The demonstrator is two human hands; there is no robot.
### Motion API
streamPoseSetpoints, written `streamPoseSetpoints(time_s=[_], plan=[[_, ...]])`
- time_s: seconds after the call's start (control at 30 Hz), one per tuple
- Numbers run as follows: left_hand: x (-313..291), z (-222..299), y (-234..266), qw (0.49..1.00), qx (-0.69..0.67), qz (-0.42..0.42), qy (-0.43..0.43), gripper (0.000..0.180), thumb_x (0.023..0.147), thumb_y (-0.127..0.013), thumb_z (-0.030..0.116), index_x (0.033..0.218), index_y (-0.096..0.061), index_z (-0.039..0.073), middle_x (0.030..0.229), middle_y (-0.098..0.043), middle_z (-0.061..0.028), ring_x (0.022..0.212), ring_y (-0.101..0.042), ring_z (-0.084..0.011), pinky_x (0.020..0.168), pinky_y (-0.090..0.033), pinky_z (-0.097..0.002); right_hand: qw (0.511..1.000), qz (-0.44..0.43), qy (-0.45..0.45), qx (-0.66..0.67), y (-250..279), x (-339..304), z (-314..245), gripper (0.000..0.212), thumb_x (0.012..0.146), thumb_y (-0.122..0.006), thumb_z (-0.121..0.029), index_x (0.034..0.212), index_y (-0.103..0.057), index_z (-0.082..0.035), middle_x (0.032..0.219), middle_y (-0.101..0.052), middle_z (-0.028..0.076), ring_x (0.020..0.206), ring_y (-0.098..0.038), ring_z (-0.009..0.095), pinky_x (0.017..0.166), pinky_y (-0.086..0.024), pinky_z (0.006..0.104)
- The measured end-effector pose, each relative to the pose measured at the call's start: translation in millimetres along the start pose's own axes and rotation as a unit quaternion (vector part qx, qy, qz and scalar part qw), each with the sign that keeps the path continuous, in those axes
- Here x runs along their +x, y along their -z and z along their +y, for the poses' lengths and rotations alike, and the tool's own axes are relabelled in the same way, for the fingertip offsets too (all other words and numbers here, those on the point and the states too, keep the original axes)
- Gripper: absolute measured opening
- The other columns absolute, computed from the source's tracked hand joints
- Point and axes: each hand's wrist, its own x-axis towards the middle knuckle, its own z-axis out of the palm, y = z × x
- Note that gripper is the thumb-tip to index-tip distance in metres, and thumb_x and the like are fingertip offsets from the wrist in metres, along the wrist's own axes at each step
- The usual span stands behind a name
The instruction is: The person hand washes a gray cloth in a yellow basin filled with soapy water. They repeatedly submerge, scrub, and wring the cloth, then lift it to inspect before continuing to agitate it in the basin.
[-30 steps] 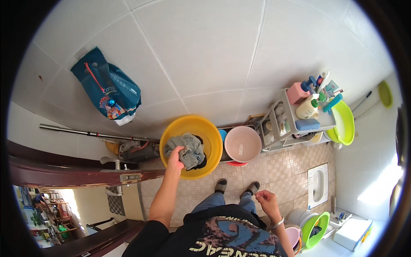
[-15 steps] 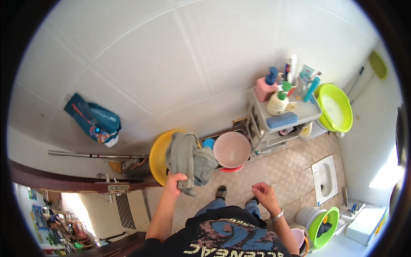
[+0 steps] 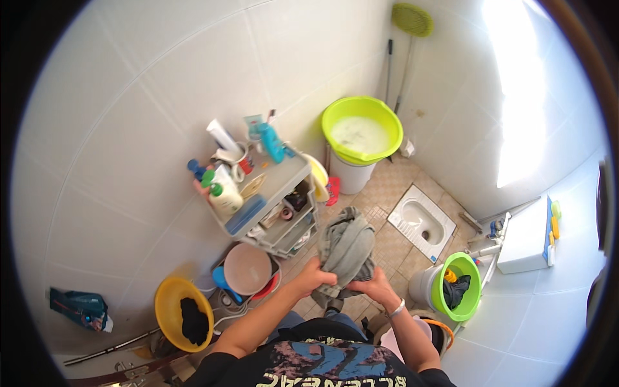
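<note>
Both hands, left (image 3: 317, 276) and right (image 3: 374, 288), clenched the lower edge of a wet grey cloth garment (image 3: 347, 248), holding it raised at chest height above the tiled floor (image 3: 393, 248), between the yellow plastic basin (image 3: 169, 303) and green bucket (image 3: 465, 264), so it hung clear.

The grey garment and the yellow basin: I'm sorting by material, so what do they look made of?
Grey garment: soft woven or knit cloth, matte; it folds and droops from both hands. Yellow basin: probably moulded plastic, with a smooth rim of uniform bright colour and slight sheen.
</note>
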Motion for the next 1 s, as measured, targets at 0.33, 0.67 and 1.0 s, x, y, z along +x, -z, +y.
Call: streamPoseSetpoints(time_s=[0.33,0.67,1.0], plan=[[184,23,-64,0.992,0.12,0.022,-0.033,0.05,0.07,-0.071,0.014,0.115,-0.06,-0.005,0.101,-0.068,-0.0112,0.087,-0.065,-0.0175,0.078,-0.052,-0.0305,0.903,0.207,0.232,-0.297,129,65,-101,0.046,0.057,-0.065,0.003,0.102,-0.062,0.004,0.103,-0.066,0.016,0.095,-0.064,0.033,0.087,-0.049,0.0396],[381,80,34,0.939,-0.231,0.24,-0.088,0.015,0.077,-0.062,0.003,0.09,-0.059,-0.001,0.082,-0.062,-0.0057,0.067,-0.059,-0.0145,0.059,-0.049,-0.0312,0.797,0.352,0.315,-0.377,207,266,-223,0.04,0.064,-0.058,0.004,0.102,-0.066,-0.003,0.102,-0.067,0.016,0.096,-0.06,0.039,0.091,-0.044,0.0421],[540,80,115,0.887,-0.358,0.289,-0.022,0.022,0.076,-0.063,0.005,0.096,-0.057,-0.002,0.083,-0.06,-0.0104,0.071,-0.063,-0.0248,0.063,-0.056,-0.0414,0.794,0.143,0.233,-0.543,280,512,-189,0.039,0.069,-0.065,-0.002,0.108,-0.063,-0.004,0.103,-0.066,0.017,0.099,-0.061,0.038,0.088,-0.047,0.0425]])
